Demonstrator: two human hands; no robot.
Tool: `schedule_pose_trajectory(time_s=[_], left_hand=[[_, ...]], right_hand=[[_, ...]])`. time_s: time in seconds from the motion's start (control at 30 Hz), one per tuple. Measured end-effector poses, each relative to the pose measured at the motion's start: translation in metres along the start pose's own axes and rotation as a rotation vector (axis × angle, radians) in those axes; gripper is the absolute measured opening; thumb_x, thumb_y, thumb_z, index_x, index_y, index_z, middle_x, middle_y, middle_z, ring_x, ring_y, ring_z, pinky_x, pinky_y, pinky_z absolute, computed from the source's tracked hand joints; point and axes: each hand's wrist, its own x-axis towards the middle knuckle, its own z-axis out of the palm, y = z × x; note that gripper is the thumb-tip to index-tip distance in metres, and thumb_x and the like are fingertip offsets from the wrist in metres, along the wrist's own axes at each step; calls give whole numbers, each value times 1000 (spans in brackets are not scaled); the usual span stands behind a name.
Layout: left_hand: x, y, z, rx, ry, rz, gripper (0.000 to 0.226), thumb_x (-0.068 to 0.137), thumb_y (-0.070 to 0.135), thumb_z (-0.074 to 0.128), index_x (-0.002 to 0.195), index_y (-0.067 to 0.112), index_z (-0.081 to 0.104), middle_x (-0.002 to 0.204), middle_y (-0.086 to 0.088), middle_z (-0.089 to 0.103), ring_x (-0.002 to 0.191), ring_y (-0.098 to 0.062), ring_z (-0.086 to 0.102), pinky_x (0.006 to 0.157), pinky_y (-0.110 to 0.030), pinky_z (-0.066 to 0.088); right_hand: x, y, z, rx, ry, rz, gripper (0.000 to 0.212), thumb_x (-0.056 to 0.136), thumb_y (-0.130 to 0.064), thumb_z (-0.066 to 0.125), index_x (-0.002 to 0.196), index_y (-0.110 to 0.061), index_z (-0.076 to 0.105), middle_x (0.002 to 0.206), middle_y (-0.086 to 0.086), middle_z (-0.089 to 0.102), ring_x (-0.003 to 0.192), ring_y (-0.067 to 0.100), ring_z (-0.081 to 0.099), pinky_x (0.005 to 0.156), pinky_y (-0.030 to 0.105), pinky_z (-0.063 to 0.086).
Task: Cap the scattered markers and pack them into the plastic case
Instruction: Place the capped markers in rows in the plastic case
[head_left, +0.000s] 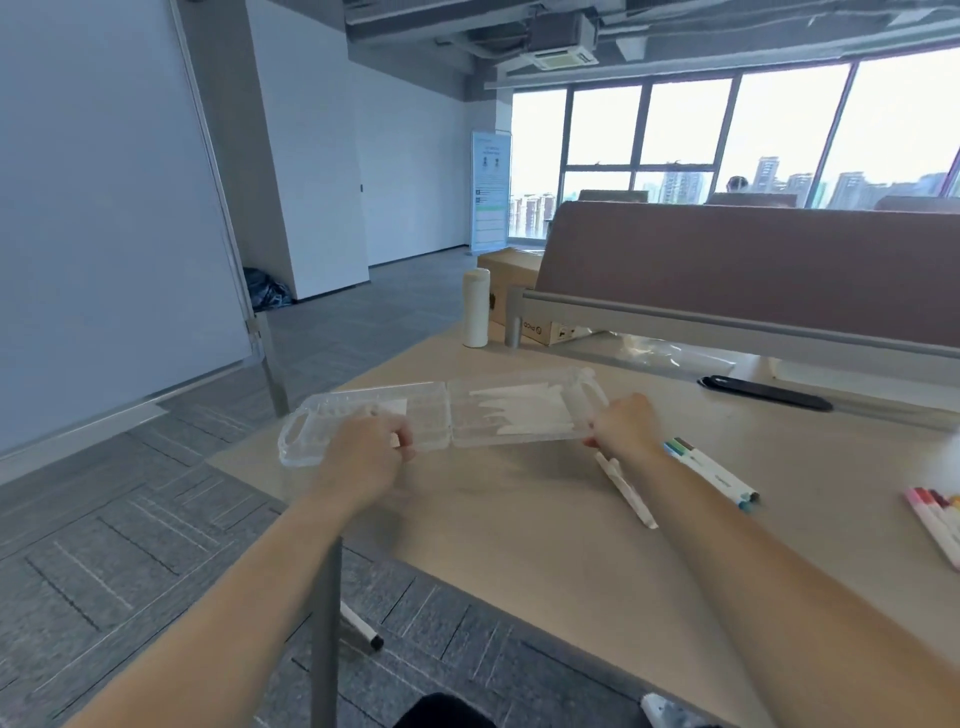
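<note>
L hand & R hand each grip near edge of the open clear plastic case, prob. resting on tabletop. Lay both halves flat & steady before fetching markers lying nearby.

An office: a desk with a partition, a whiteboard, carpet tiles, a ceiling air unit and tall windows, seemingly high above a city.

Grey carpet-tile floor, white walls, whiteboard, brown desk partition, daylit windows
</note>
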Motion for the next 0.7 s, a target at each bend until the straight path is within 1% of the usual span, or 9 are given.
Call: schedule_pose_trajectory(time_s=[0.03,0.1,0.2,0.23,0.3,0.4,0.5,0.57,0.7], left_hand=[[-4,10,0,-10,1,27,28,80,4,64,68,29,60,93,1,59,92,-19,53,79,-31,42],[-14,33,1,-15,-11,58,24,83,7,65,72,28,60,94,1,56,93,-19,51,79,-31,40],[-31,71,11,-6,-26,115,13,88,14,65,80,24,63,95,3,51,95,-19,48,79,-30,36],[-38,84,16,-18,-27,146,12,88,16,66,80,24,64,95,5,51,96,-18,48,80,-30,36],[-52,110,27,-40,-51,213,12,88,16,67,80,25,65,99,7,53,97,-14,48,82,-29,36],[-70,148,49,-69,-104,336,20,85,14,69,73,28,63,99,9,57,96,-12,52,82,-29,39],[-88,189,68,-107,-154,443,30,81,14,74,65,32,57,94,10,58,92,-15,55,80,-32,43],[-101,213,80,-144,-189,507,31,80,14,76,63,31,56,91,9,58,90,-15,55,81,-34,44],[-123,253,105,-182,-271,607,22,81,18,76,67,25,60,89,8,57,90,-13,53,82,-32,42]], right_hand=[[-8,6,-14,14,30,1,17,71,-1,68,86,5,66,76,19,70,73,34,71,66,44,59],[-24,19,-45,60,68,5,11,70,1,64,80,6,66,71,19,69,68,33,71,57,41,57],[-46,44,-97,143,100,29,10,77,1,64,83,8,64,76,19,70,71,33,72,66,50,60],[-53,54,-115,175,106,39,10,81,-1,64,88,6,64,81,18,70,73,29,72,68,47,61],[-74,73,-153,260,119,66,2,89,-5,60,90,-4,61,87,12,68,71,20,68,67,34,62],[-109,102,-207,347,186,81,8,90,-2,57,87,-9,59,86,11,65,69,18,65,63,26,59],[-140,130,-256,394,264,98,7,89,2,59,90,-5,60,88,14,65,71,21,66,63,27,60],[-159,148,-285,391,298,124,13,88,4,59,82,-7,58,90,17,64,72,23,66,62,28,60],[-189,181,-331,453,325,163,25,91,12,50,74,-6,52,77,14,55,54,18,59,48,23,56]])
